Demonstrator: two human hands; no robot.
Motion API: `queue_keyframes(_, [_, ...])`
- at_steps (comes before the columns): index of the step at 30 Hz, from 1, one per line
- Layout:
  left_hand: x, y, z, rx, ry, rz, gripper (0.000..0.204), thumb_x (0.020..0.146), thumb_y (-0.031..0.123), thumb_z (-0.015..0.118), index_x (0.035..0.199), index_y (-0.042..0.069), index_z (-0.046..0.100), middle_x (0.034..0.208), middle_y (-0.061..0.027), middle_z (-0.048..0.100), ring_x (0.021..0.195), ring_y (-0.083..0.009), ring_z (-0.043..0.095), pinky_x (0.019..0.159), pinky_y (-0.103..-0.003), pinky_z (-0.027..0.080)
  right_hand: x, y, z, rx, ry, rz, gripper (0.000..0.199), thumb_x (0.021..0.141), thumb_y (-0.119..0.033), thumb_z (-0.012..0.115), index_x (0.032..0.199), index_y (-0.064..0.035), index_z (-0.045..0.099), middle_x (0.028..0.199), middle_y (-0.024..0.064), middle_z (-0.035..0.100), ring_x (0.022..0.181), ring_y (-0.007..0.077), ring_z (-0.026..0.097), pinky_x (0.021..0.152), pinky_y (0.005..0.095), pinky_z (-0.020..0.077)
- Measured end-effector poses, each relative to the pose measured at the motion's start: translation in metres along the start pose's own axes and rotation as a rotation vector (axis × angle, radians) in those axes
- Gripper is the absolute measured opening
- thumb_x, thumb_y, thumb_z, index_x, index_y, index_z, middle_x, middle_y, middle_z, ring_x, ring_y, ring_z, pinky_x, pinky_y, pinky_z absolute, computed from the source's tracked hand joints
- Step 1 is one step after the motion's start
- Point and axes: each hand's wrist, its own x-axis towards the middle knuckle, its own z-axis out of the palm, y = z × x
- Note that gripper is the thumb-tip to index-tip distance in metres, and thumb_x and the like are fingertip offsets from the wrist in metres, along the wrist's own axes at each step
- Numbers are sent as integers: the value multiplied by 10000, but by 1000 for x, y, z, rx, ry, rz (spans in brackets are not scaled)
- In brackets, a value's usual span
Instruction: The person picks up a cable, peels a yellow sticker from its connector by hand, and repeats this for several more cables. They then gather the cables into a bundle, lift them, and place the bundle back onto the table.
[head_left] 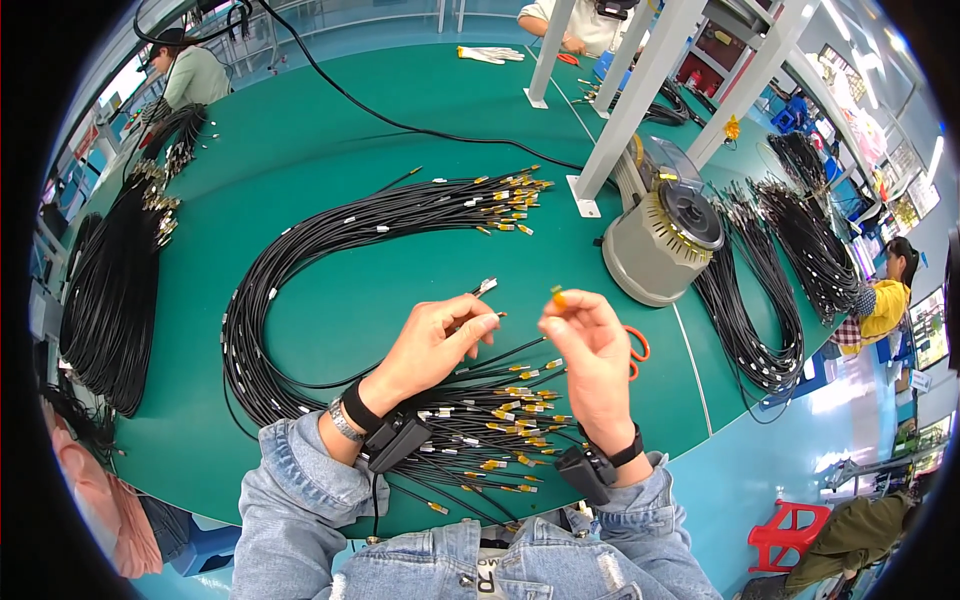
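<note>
My left hand [432, 345] is closed around a black cable, whose small gold-coloured tip [503, 315] pokes out past the fingers. A white label [487, 286] sticks up just beyond that hand. To its right, my right hand [592, 360] pinches a small piece of yellow tape [558, 298] between thumb and fingertips, apart from the cable. Under and around both wrists lies a large U-shaped bundle of black cables [250, 285], with yellow and white tags near the ends. Orange-handled scissors [641, 346] lie partly hidden behind my right hand.
A grey round tape dispenser [655, 250] stands right of the bundle, beside metal frame posts [620, 110]. More cable bundles lie at the left [110, 300] and right [760, 320]. White gloves [490, 54] rest at the green table's far edge. Other people work around.
</note>
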Motion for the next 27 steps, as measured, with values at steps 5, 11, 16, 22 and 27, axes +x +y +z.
queue_keyframes(5, [-11, 7, 1, -74, -31, -34, 182, 930, 163, 534, 887, -3, 593, 732, -19, 617, 596, -60, 547, 547, -210, 463, 9, 9, 14, -235, -173, -163, 314, 821, 44, 615, 1110, 7, 497, 911, 74, 599, 930, 128, 562, 819, 262, 459])
queue_keyframes(11, [-17, 5, -3, 42, -6, 17, 183, 919, 149, 543, 886, -11, 626, 760, -44, 652, 647, -99, 596, 599, -246, 492, 8, 16, 12, -314, -258, -159, 328, 826, 25, 625, 1122, 8, 483, 906, 70, 607, 850, 119, 578, 796, 255, 459])
queue_keyframes(16, [-32, -7, -20, 270, 14, 29, 184, 885, 157, 588, 870, -13, 657, 768, -75, 676, 662, -141, 624, 618, -275, 494, 8, 22, 9, -300, -211, -172, 340, 823, 14, 639, 1122, 10, 477, 900, 75, 612, 838, 118, 582, 782, 253, 461])
queue_keyframes(22, [-43, -4, -45, 585, -146, -120, 165, 864, 141, 602, 917, -4, 658, 821, -82, 686, 711, -172, 643, 689, -303, 503, 8, 17, 9, -235, -200, -156, 345, 821, 16, 643, 1121, 8, 474, 895, 78, 613, 839, 117, 583, 780, 249, 461])
queue_keyframes(27, [-30, 19, -8, 441, 41, 124, 176, 873, 145, 608, 958, -7, 631, 812, -56, 673, 703, -141, 627, 651, -273, 489, 5, 14, 9, -127, -190, -114, 360, 816, 26, 644, 1128, 2, 467, 900, 78, 606, 846, 115, 577, 781, 249, 459])
